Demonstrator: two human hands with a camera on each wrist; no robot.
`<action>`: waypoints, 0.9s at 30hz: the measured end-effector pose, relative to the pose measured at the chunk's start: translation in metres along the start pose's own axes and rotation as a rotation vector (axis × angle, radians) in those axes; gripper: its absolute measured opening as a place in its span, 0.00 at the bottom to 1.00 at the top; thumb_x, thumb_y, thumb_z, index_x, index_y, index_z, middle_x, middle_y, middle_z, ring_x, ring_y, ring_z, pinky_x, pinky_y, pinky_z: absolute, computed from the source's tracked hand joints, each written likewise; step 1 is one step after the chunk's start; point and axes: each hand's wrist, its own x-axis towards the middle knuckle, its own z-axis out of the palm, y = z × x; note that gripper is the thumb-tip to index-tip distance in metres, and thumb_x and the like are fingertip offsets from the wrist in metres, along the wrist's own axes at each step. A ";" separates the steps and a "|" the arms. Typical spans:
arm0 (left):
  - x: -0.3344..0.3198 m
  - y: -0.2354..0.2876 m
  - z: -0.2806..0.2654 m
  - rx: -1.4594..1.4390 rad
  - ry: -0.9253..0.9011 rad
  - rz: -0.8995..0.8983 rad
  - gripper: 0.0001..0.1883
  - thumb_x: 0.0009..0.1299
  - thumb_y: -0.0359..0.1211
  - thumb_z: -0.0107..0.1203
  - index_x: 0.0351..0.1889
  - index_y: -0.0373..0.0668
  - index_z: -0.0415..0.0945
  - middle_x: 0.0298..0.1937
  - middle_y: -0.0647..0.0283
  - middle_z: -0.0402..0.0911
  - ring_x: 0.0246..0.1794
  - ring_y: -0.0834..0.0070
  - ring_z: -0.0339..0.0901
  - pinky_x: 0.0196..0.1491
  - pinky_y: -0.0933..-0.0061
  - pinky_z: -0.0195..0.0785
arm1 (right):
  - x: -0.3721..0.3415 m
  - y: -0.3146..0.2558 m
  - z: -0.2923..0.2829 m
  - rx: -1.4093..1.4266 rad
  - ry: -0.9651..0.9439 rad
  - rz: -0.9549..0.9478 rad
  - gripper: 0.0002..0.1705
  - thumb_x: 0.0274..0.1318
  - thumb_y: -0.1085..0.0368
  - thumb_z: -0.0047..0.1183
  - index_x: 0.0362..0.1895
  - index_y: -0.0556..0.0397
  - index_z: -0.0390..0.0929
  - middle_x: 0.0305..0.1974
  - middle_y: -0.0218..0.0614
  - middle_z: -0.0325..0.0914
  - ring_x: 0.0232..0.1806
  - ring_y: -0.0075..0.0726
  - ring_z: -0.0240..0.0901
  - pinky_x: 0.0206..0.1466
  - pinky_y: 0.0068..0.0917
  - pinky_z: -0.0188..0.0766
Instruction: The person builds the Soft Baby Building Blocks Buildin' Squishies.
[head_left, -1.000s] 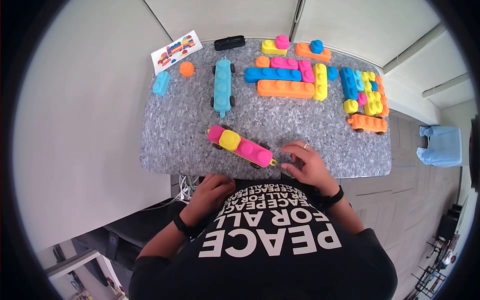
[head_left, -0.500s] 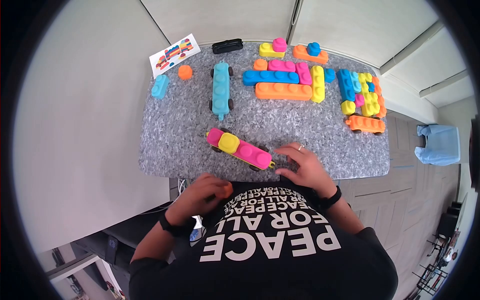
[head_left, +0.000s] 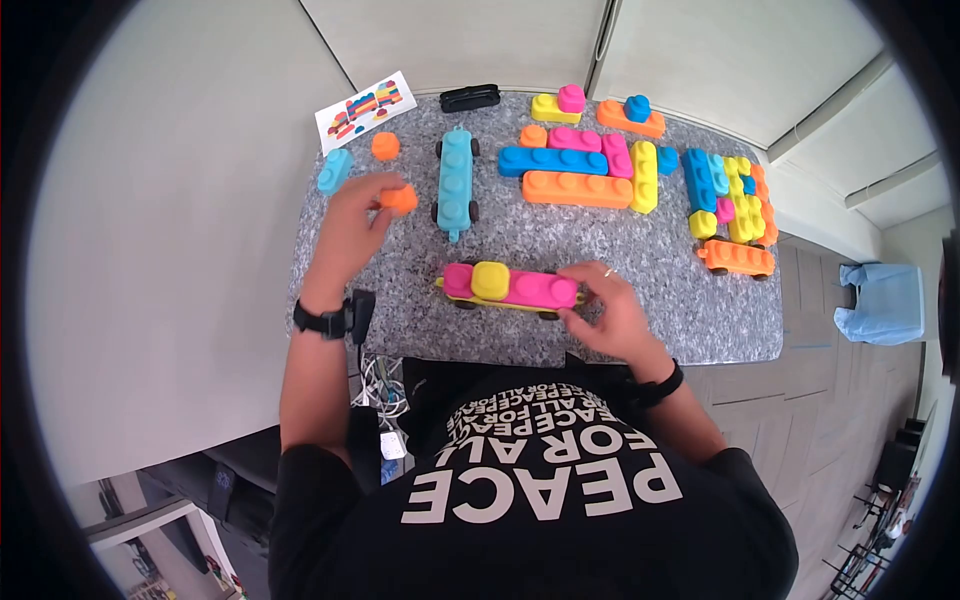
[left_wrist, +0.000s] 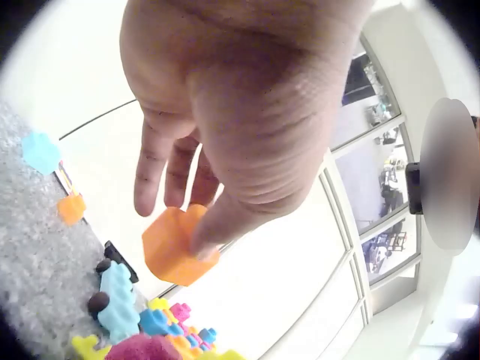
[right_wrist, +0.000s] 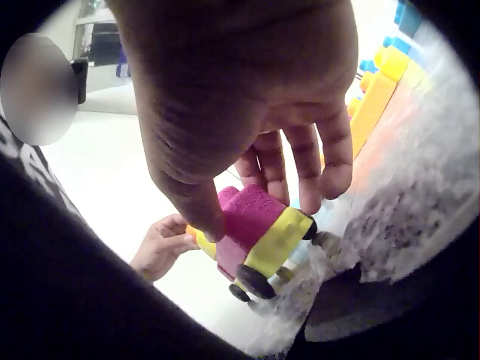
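My left hand point(head_left: 350, 235) pinches an orange block point(left_wrist: 176, 247) between thumb and fingers, raised over the left part of the table. Near the front edge stands a wheeled toy train car point(head_left: 535, 290) with a yellow base, pink bricks and a yellow block point(head_left: 490, 281) on top. My right hand point(head_left: 615, 315) holds its right end, thumb on the near side and fingers on the far side; in the right wrist view the thumb lies against the pink brick point(right_wrist: 247, 217). A light blue wheeled base point(head_left: 456, 180) stands just right of my left hand.
Another orange block point(head_left: 385, 146) and a light blue brick point(head_left: 335, 171) lie at the left, near a picture card point(head_left: 365, 110). A black case point(head_left: 470, 97) is at the back. Several bricks surround a long orange brick point(head_left: 577, 189). An orange wheeled base point(head_left: 737, 257) stands far right.
My left hand has come up from my lap with the orange block and moved out over the table. The toy train car has turned from slanting to nearly level, and my right hand now grips its end.
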 end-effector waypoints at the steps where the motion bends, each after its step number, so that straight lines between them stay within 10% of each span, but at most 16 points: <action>1: 0.008 -0.011 0.009 -0.010 -0.034 -0.040 0.27 0.68 0.14 0.67 0.65 0.43 0.88 0.65 0.54 0.92 0.65 0.50 0.88 0.68 0.53 0.84 | -0.001 0.004 -0.004 0.002 0.017 0.012 0.29 0.60 0.67 0.74 0.67 0.53 0.85 0.60 0.48 0.88 0.61 0.61 0.88 0.64 0.47 0.86; 13: 0.042 -0.043 0.036 0.215 -0.103 -0.058 0.28 0.75 0.21 0.65 0.74 0.44 0.84 0.68 0.46 0.89 0.73 0.43 0.82 0.78 0.47 0.74 | -0.016 0.024 -0.010 0.060 0.103 0.032 0.33 0.62 0.69 0.76 0.71 0.52 0.85 0.63 0.47 0.88 0.65 0.59 0.87 0.65 0.44 0.85; 16: 0.048 -0.077 0.014 0.364 0.168 0.080 0.28 0.75 0.26 0.71 0.74 0.41 0.84 0.68 0.46 0.90 0.73 0.42 0.83 0.78 0.47 0.74 | -0.016 0.023 -0.012 0.050 0.076 0.026 0.34 0.64 0.71 0.75 0.74 0.54 0.84 0.66 0.44 0.87 0.62 0.44 0.88 0.59 0.33 0.83; 22: 0.055 -0.147 -0.031 0.609 0.216 -0.395 0.34 0.69 0.38 0.82 0.71 0.38 0.84 0.66 0.43 0.91 0.68 0.42 0.88 0.71 0.47 0.82 | -0.017 0.021 -0.009 0.123 0.081 0.136 0.33 0.63 0.68 0.78 0.72 0.52 0.85 0.63 0.45 0.89 0.64 0.53 0.88 0.65 0.41 0.84; 27: 0.044 -0.181 -0.030 0.528 0.219 -0.453 0.34 0.68 0.38 0.82 0.71 0.37 0.84 0.62 0.42 0.93 0.66 0.42 0.90 0.68 0.47 0.84 | -0.018 0.027 -0.007 0.077 0.098 0.054 0.34 0.64 0.69 0.78 0.73 0.52 0.85 0.66 0.40 0.88 0.59 0.38 0.87 0.56 0.31 0.81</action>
